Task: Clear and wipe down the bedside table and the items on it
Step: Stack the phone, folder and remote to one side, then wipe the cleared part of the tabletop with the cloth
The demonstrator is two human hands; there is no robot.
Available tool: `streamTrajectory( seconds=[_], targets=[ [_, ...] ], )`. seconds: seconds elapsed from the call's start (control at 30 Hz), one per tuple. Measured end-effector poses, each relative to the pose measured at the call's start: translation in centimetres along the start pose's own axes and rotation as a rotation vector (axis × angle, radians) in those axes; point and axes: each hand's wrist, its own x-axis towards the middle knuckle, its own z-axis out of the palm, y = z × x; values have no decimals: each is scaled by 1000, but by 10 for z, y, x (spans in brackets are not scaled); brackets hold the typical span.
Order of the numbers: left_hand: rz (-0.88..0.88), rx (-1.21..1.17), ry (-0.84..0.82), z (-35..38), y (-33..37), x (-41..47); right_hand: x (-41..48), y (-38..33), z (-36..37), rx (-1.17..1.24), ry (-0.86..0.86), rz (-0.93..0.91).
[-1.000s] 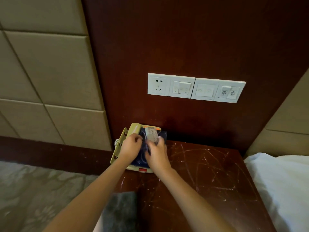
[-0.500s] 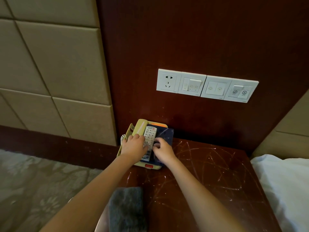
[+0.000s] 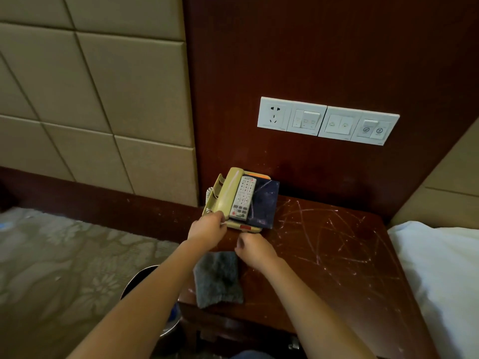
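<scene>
A beige telephone (image 3: 223, 195) sits at the back left corner of the scratched dark wooden bedside table (image 3: 337, 255). Lying on the telephone are a grey remote control (image 3: 243, 198) and, to its right, a dark blue booklet (image 3: 264, 203). My left hand (image 3: 207, 229) touches the telephone's front left corner with loosely curled fingers. Just in front of the telephone, my right hand (image 3: 255, 251) hovers over the table, fingers loosely curled and holding nothing. A grey cloth (image 3: 217, 278) lies on the table's front left part, between my forearms.
A white socket and switch panel (image 3: 326, 120) is on the wooden wall above the table. White bedding (image 3: 440, 281) borders the table on the right. A dark round bin (image 3: 142, 281) stands on the patterned carpet (image 3: 64, 255) to the left, partly hidden by my left arm.
Both hands have drawn back from the remote control and the booklet, which now lie on the telephone. The right hand has come off it entirely. The view has shifted a little.
</scene>
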Motion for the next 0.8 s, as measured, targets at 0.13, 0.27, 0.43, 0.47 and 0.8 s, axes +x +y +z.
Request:
streamTrajectory(
  seconds=[0.13, 0.27, 0.43, 0.47, 0.8],
  targets=[
    [-13, 178, -128, 8, -25, -35, -31, -5, 18, -52, -132, 94],
    [-25, 230, -209, 18, -43, -72, -62, -10, 46, 9, -91, 155],
    [50, 281, -158, 16, -40, -108, -87, -22, 59, 185, 113, 204],
    [84, 304, -154, 11, -35, -111, -88, -26, 56, 228, 136, 219],
    [185, -466, -394, -35, 22, -140, -119, -52, -7, 662, 332, 199]
  ],
)
